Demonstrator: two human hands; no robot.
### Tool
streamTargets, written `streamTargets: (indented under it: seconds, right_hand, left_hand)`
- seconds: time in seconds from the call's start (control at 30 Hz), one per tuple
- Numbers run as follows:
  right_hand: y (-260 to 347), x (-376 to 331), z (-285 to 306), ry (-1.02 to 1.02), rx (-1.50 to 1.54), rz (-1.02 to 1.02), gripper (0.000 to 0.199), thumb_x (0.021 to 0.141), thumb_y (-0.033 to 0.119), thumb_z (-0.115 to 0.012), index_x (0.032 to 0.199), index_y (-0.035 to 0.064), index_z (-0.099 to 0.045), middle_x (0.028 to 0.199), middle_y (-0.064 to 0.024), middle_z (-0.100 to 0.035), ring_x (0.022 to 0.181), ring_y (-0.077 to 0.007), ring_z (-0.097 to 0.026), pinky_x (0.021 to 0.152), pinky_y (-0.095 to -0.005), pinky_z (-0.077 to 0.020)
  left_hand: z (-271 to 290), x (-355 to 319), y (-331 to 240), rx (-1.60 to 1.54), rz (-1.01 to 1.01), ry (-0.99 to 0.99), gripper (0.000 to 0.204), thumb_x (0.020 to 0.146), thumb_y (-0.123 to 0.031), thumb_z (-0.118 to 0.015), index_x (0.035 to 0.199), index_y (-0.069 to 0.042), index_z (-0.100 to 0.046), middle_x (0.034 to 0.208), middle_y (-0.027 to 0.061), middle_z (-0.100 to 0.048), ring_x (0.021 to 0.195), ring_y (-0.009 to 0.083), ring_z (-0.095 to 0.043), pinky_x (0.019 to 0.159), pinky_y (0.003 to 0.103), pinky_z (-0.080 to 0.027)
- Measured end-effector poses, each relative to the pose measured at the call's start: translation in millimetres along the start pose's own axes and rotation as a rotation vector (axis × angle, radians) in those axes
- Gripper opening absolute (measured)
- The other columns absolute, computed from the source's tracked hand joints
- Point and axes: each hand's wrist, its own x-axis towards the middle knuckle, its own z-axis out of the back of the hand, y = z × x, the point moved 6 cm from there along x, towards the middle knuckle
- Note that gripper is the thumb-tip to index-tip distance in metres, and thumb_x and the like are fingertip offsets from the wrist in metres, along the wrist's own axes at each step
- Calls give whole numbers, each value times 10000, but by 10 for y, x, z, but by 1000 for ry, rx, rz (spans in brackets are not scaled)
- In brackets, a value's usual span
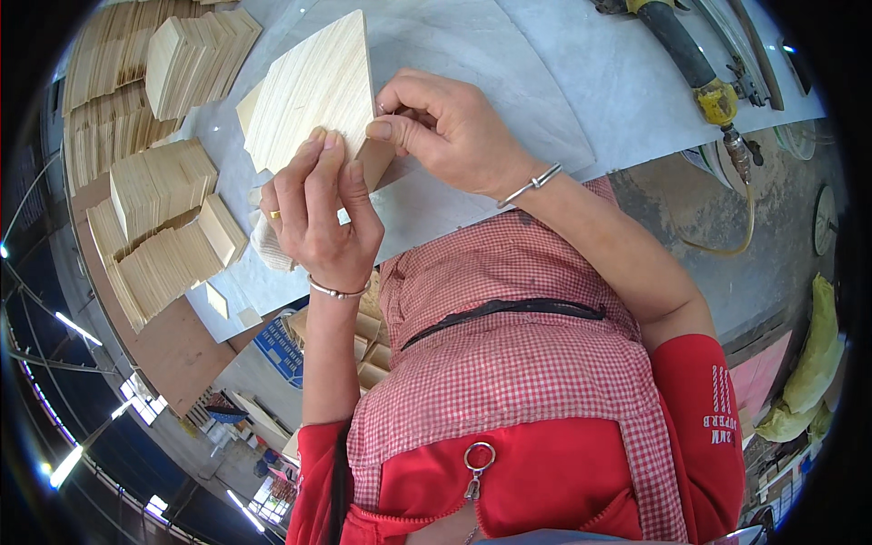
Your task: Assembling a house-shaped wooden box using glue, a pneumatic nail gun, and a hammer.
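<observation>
A pale wooden panel point(313, 91) with fine straight grain and angled corners is tilted up above the table, its thin right edge toward my right hand. More light wood shows beneath and behind it, meeting it at an angle; how the pieces join is partly hidden by my fingers. My left hand point(322, 213) grips the panel's lower edge, fingertips on its face and thumb near the lower piece. At the right edge, my right hand point(454, 132) has its thumb pressed against the curled index finger, touching the wood at the corner. Anything small inside that pinch is hidden.
Stacks of thin wooden panels point(195, 64) and more stacks point(163, 186) line the table's left side. A white sheet point(454, 45) covers the tabletop. At the right lies a black and yellow air tool point(677, 50) with a hose point(747, 236) hanging off the edge.
</observation>
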Motion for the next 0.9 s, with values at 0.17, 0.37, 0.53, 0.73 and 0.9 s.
streamTargets:
  seconds: [0.17, 0.37, 0.53, 0.73, 0.9]
  right_hand:
    - [16, -16, 8, -32, -24, 43, 105, 859, 106, -646, 842, 21, -586, 744, 15, -519, 610, -52, -437, 532, -203, -381]
    - [-26, -22, 79, 84, 55, -39, 109, 864, 126, -646, 907, 27, -626, 807, 13, -554, 632, -55, -481, 545, -198, -414]
    - [382, -29, 910, -91, -541, 62, 208, 873, 165, -631, 1049, 54, -644, 1005, -54, -630, 783, -91, -591, 620, -204, -472]
    - [738, -203, 2085, -234, -1505, 42, 481, 838, 293, -653, 1250, 84, -521, 1040, -137, -634, 877, -249, -629, 734, -336, -496]
    - [443, -197, 2173, -59, -1639, -290, 718, 762, 313, -636, 1355, 55, -322, 1120, -219, -587, 987, -387, -583, 811, -453, -477]
  left_hand:
    - [6, 7, -14, 16, -14, 7, 224, 781, -52, -674, 1004, -41, -658, 974, 90, -652, 837, 189, -610, 741, 297, -386]
    - [0, 12, -26, 22, -34, -11, 212, 771, -51, -678, 983, -38, -667, 968, 89, -655, 831, 189, -611, 739, 300, -391]
    - [15, -6, 2, 12, -13, -46, 206, 762, -59, -680, 968, -45, -675, 966, 80, -660, 820, 184, -602, 727, 300, -389]
    - [26, -4, -3, 13, 15, -54, 210, 753, -84, -692, 961, -59, -684, 962, 45, -661, 804, 174, -584, 688, 296, -382]
    - [37, -8, 13, -41, 6, -102, 211, 749, -91, -697, 957, -65, -682, 957, 30, -653, 808, 171, -587, 666, 294, -382]
